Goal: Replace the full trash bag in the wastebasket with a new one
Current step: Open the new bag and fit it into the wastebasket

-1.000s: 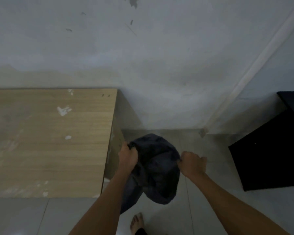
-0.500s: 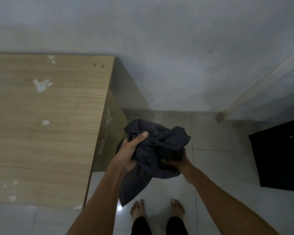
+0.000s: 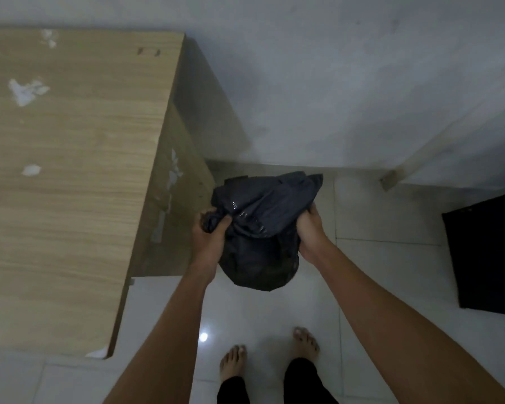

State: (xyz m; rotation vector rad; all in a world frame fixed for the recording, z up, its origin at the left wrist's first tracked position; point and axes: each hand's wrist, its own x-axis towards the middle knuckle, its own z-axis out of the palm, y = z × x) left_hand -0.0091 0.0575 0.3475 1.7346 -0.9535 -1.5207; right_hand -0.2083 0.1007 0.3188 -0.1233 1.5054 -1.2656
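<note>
A dark trash bag [image 3: 260, 237] is held in the air between both hands, above the white tiled floor [image 3: 376, 316] and just beside the end panel of a light wooden desk [image 3: 70, 170]. The left hand [image 3: 209, 243] is closed around a gathered, twisted bunch of the bag's plastic at its left upper edge, the thumb laid over the bunch. The right hand [image 3: 309, 231] is clamped on the bag's right side, with the fingers tucked into the folds and mostly hidden by the plastic. Between the two grips the upper part of the bag is crumpled and folded over, with loose flaps standing up toward the wall [image 3: 333, 83]. Below the hands the bag hangs as a rounded, bulging lump, so its long axis runs roughly from the flaps down to the sagging bottom. What is inside the bag cannot be told, and its mouth is not seen. A black object [image 3: 487, 252] stands on the floor at the right, well apart from the bag. Two bare feet [image 3: 274, 354] are planted on the tiles beneath the bag.
</note>
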